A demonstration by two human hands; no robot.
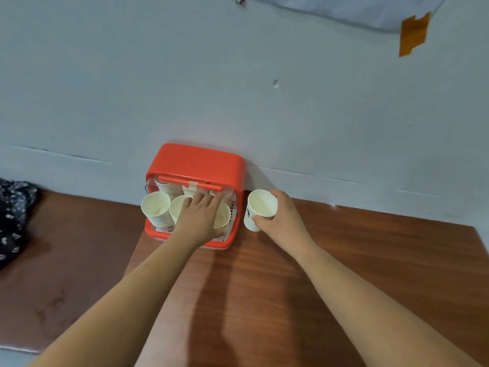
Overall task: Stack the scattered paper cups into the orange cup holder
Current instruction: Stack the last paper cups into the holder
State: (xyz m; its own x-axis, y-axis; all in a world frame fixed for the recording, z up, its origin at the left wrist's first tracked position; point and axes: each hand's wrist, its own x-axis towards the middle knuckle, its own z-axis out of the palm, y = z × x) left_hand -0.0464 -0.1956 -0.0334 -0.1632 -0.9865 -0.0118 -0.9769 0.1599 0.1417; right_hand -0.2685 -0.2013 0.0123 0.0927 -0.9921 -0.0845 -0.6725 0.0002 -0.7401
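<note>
Surroundings: from my feed I see a brown wooden table (264,287) pushed up to a pale wall (185,88). A dark patterned cloth (13,215) is bunched at the far left edge, well away from everything.
On the wall: a strip of orange tape (414,33) is up top right, holding the corner of a white sheet (357,9).
Cup holder: the orange cup holder (195,160) sits at the back of the table, touching the wall and opening toward me.
Inside it: there's a tall stack of paper cups (156,207) at the left, a second stack (178,205) just beside it and a third stack (223,215) at the right. More cups show further back, but they're blurry.
In the way: my left forearm and hand cover most of the holder's front, so the middle and right stacks are half hidden.
Left hand: the left hand (198,221) is over the holder with its fingers stretched out flat across the cup tops, gripping nothing as far as I can see.
Right hand: the right hand (283,221) is wrapped round a single paper cup (260,205), upright with its mouth facing me.
Cup vs holder: that cup is just right of the holder's side wall, outside it and very close.
</note>
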